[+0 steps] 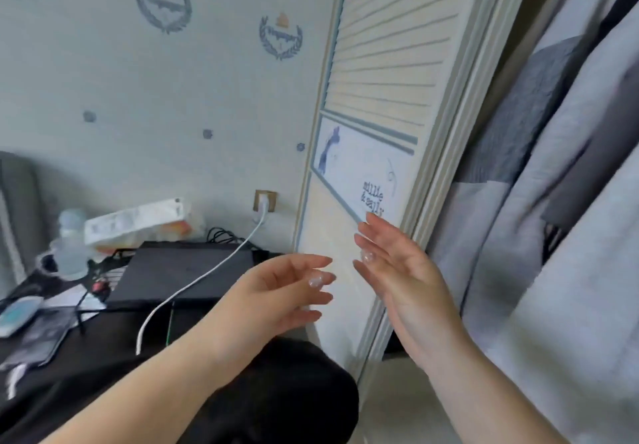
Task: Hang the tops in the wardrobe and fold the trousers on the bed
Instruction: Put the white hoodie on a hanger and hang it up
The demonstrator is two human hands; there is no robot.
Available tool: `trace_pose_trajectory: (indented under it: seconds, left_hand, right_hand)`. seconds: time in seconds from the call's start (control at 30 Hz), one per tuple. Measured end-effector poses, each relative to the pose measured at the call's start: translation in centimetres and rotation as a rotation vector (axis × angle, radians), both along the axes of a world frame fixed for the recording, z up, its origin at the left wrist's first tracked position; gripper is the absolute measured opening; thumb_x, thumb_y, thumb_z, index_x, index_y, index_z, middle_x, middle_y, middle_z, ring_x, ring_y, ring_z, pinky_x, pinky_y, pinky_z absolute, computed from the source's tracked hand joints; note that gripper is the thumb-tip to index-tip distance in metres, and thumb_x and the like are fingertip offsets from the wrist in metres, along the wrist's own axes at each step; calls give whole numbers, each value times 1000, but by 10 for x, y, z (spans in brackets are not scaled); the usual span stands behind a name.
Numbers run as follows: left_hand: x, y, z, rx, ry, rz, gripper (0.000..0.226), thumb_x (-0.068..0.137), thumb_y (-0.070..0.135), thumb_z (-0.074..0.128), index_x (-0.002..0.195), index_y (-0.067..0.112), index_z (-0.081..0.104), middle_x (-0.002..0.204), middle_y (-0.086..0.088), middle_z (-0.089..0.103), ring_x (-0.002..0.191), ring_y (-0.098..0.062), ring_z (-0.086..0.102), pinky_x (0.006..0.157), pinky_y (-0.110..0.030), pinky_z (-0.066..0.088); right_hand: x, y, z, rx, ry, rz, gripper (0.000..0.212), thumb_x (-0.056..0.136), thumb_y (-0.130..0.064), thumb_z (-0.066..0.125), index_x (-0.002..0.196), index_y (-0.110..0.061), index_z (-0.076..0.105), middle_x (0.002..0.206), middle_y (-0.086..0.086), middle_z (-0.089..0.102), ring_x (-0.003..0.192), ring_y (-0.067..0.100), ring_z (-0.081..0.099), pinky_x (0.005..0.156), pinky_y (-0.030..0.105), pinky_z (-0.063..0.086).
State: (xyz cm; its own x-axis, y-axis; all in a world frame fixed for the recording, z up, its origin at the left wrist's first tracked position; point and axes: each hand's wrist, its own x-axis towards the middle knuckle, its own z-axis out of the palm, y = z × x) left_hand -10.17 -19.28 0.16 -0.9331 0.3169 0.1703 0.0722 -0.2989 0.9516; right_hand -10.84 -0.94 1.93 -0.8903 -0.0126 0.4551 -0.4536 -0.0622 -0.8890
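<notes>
Both hands are raised in front of the wardrobe door (387, 73), a cream louvred panel with a printed picture band. My left hand (280, 291) has relaxed, straight fingers and holds nothing. My right hand (397, 267) is also empty, fingers spread near the door's edge. To the right, inside the wardrobe, hang several tops: a pale grey garment (584, 236), a darker grey knitted one (518, 115) and a dark one (587, 181). No trousers and no bed are in view.
A dark side table (86, 347) at the left carries a black box (186, 271), a clear water bottle (71, 243), a phone (17, 312) and papers. A white cable (193, 284) runs from a wall socket (264, 200). A dark cloth (294, 395) lies below my arms.
</notes>
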Motion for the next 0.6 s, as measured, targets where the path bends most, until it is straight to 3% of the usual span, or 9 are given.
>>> trace_pose_trajectory:
  seconds: [0.07,0.13,0.23,0.4,0.5,0.6]
  left_hand:
    - [26,-51,-23,-14,-49,99,35,64,28,85,97,30,74,102,1,73,87,-11,70,72,-21,55]
    - [57,-105,-44,-5,-109,196,38,61,36,77,98,31,74,104,0,73,89,-12,70,73,-22,55]
    - [107,-182,-76,15,-182,347,36,64,29,86,98,29,74,103,-2,73,86,-12,70,72,-24,56]
    - [215,-300,-115,66,-305,611,38,59,28,82,96,25,75,102,-4,72,84,-13,68,77,-28,56]
    - [284,-358,-133,114,-361,801,38,59,31,75,96,23,75,100,-3,73,81,-11,68,74,-24,57]
    - [342,-402,-149,154,-429,960,39,63,27,73,100,17,73,103,-5,72,83,-14,68,79,-29,56]
  right_hand:
    - [15,-46,-23,-16,-78,70,44,73,-24,68,117,-29,63,119,-14,66,114,4,59,106,40,41]
    - [34,-96,-43,-26,-133,136,50,66,-31,70,116,-27,64,116,-15,67,113,4,60,105,41,41]
    - [66,-171,-71,-37,-225,240,50,66,-32,69,115,-27,64,115,-15,67,112,4,61,105,41,42]
    - [128,-308,-112,10,-368,483,48,63,-41,72,110,-35,69,118,-14,66,115,4,59,106,41,41]
    - [168,-390,-133,44,-449,653,49,66,-36,70,115,-30,66,117,-13,67,115,5,59,106,40,41]
    - [205,-454,-153,54,-543,793,46,71,-24,68,117,-23,64,113,-11,69,112,6,60,106,39,42]
